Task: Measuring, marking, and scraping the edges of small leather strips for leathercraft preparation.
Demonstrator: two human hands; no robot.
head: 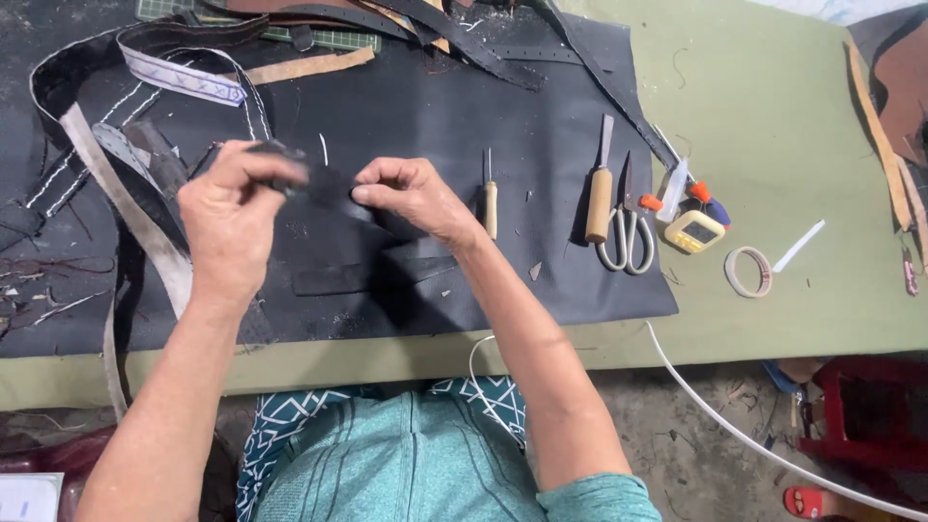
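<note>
A small black leather piece [324,186] is held just above the black mat [541,280], between both hands. The left hand [232,217] pinches its left end, fingers closed on it; the right hand [411,198] pinches its right edge between thumb and fingertips. Judging by the two-handed pinch, the step in hand looks like folding or aligning the piece; a next move would call for keeping both edges matched while the hold shifts.

On the mat below the hands lie two more flat black pieces [372,271]. Right of the hands, on the mat, lie an awl [490,198], then a chisel [599,193], then scissors [626,232]. Off the mat's right edge, on the green desk [793,145], sit a small yellow device [692,232], a tape roll [748,272] and a white strip [798,246]. At the mat's upper left lie black straps [87,145] and a white patterned band [184,79]; tan strips [309,66] lie at its top.

The piece's shape is hard to make out: black on black, blurred, and partly covered by the fingers. What the left hand's blurred fingertips hold beyond it I cannot tell. A white cable [735,425] runs out of view at lower right.
</note>
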